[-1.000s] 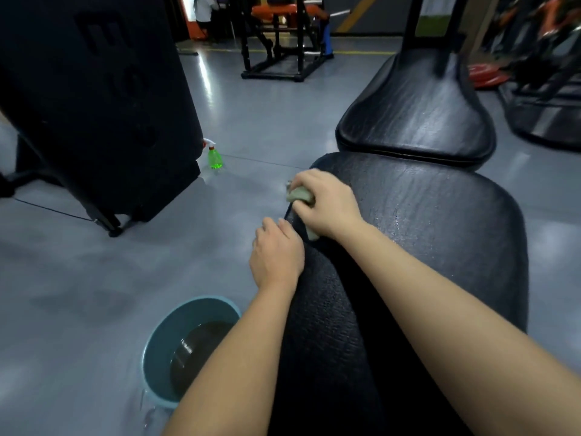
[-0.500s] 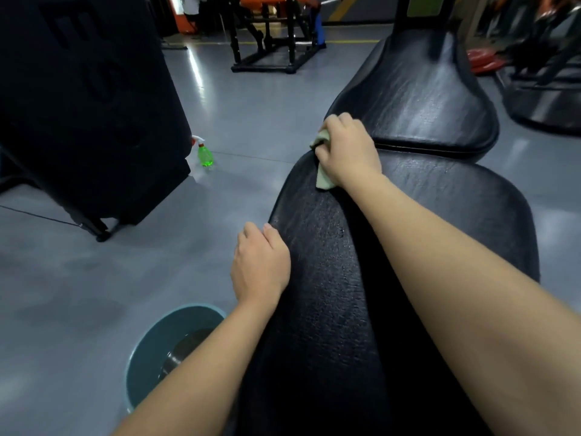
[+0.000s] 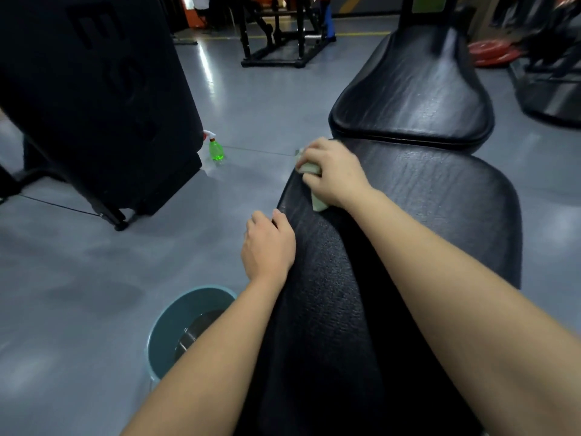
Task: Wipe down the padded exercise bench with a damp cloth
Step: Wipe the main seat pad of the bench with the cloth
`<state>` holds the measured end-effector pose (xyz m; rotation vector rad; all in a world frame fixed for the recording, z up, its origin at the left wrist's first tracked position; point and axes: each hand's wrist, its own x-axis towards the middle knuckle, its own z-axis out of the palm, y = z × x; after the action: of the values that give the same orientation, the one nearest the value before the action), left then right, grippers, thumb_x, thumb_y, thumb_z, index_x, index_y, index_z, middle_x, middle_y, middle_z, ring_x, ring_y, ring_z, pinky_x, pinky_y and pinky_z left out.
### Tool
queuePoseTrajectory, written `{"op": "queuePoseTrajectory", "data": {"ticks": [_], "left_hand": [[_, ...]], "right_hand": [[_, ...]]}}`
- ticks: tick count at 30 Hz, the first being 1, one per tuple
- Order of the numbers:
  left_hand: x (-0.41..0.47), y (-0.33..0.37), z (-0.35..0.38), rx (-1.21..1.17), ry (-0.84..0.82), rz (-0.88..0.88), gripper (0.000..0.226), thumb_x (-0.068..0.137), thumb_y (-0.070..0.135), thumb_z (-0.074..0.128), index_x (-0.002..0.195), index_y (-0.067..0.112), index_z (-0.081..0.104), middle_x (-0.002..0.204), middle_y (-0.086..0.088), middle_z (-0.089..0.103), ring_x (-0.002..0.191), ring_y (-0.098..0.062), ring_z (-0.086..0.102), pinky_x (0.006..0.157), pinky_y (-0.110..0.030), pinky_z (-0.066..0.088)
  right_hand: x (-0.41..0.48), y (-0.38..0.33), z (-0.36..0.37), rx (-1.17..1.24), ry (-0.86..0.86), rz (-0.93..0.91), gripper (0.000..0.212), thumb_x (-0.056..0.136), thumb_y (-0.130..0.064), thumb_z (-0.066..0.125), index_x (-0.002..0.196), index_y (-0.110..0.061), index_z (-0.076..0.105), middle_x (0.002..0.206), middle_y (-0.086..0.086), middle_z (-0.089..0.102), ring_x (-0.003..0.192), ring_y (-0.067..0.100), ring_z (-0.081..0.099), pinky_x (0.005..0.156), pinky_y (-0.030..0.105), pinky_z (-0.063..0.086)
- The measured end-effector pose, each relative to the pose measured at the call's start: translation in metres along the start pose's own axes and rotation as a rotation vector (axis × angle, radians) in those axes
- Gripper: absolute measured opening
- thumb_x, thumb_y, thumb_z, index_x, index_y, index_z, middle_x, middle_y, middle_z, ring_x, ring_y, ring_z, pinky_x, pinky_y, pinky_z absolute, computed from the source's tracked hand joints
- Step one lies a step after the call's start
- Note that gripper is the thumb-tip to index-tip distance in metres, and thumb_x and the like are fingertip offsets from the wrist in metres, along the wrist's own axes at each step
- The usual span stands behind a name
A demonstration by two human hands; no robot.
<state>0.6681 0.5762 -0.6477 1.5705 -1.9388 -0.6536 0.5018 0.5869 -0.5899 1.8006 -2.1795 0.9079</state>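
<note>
You'll find nothing legible here; the raised marks on the black panel [image 3: 103, 77] to your left are too blurred to read.

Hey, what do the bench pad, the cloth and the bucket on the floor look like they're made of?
Bench pad: probably black vinyl or faux leather; grained, wrinkled, slightly glossy.
Cloth: soft pale-green fabric, perhaps microfibre; it bunches under the right hand.
Bucket: likely plastic; smooth, matte teal wall.
</note>
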Motion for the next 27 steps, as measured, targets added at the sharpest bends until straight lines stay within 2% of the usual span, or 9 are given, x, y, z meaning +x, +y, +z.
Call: {"op": "queuePoseTrajectory", "data": {"ticks": [5,9,11,14,17,19,22,27], "left_hand": [[-0.006,-0.001,-0.003,0.003,0.011,0.025,0.045,0.105,0.044,0.029,0.111,0.005,0.053,0.118,-0.016,0.059,0.108,-0.041,0.057,0.085,-0.048,0.044],[-0.006,-0.005,-0.002,0.017,0.037,0.066,0.04,0.105,0.042,0.033,0.106,0.008,0.053,0.112,-0.012,0.059,0.103,-0.038,0.058,0.082,-0.046,0.045],[-0.004,-0.008,0.0,0.022,0.042,0.075,0.037,0.105,0.042,0.034,0.103,0.01,0.053,0.109,-0.01,0.058,0.101,-0.036,0.058,0.081,-0.045,0.045],[-0.001,-0.011,0.004,0.016,0.057,0.075,0.035,0.105,0.042,0.033,0.1,0.012,0.051,0.105,-0.007,0.057,0.096,-0.033,0.056,0.079,-0.044,0.044],[0.002,-0.009,0.008,0.013,0.039,0.067,0.031,0.104,0.038,0.031,0.095,0.013,0.047,0.097,-0.003,0.052,0.088,-0.031,0.052,0.074,-0.04,0.036],[0.005,-0.008,0.01,0.024,0.036,0.063,0.03,0.104,0.036,0.029,0.093,0.013,0.045,0.095,-0.003,0.052,0.086,-0.031,0.05,0.073,-0.041,0.037],[0.005,-0.006,0.007,0.023,0.026,0.059,0.029,0.104,0.035,0.03,0.094,0.013,0.047,0.098,-0.004,0.055,0.087,-0.031,0.052,0.075,-0.042,0.04],[0.006,-0.003,0.002,-0.062,0.017,0.005,0.026,0.102,0.027,0.032,0.091,0.009,0.047,0.103,-0.012,0.061,0.089,-0.032,0.051,0.079,-0.043,0.04]], "right_hand": [[-0.056,-0.014,0.0,0.125,-0.072,-0.099,0.018,0.079,-0.023,0.07,0.096,-0.027,0.075,0.116,-0.009,0.065,0.108,0.02,0.057,0.087,0.034,0.047],[-0.044,0.006,-0.005,-0.01,-0.085,-0.211,0.018,0.08,-0.021,0.071,0.098,-0.02,0.073,0.112,0.001,0.063,0.1,0.029,0.057,0.084,0.043,0.051],[-0.025,0.019,-0.006,-0.081,-0.012,-0.167,0.019,0.081,-0.021,0.07,0.1,-0.018,0.072,0.111,0.006,0.062,0.101,0.033,0.056,0.085,0.046,0.051],[0.007,0.03,-0.001,-0.123,0.112,0.001,0.021,0.085,-0.022,0.069,0.104,-0.011,0.069,0.113,0.01,0.06,0.103,0.035,0.055,0.086,0.048,0.05],[0.039,0.025,0.015,-0.203,0.227,0.15,0.022,0.091,-0.021,0.065,0.108,-0.006,0.065,0.116,0.012,0.057,0.105,0.034,0.052,0.087,0.043,0.044],[0.055,0.017,0.026,-0.265,0.257,0.202,0.019,0.093,-0.017,0.061,0.108,-0.006,0.064,0.117,0.012,0.056,0.107,0.033,0.051,0.088,0.039,0.039],[0.06,0.014,0.031,-0.26,0.268,0.208,0.018,0.093,-0.019,0.06,0.105,-0.007,0.066,0.114,0.011,0.058,0.105,0.033,0.052,0.086,0.039,0.039],[0.026,0.001,0.024,-0.113,0.183,0.084,0.016,0.085,-0.02,0.067,0.097,-0.011,0.073,0.103,0.008,0.063,0.099,0.033,0.058,0.079,0.038,0.044]]}}
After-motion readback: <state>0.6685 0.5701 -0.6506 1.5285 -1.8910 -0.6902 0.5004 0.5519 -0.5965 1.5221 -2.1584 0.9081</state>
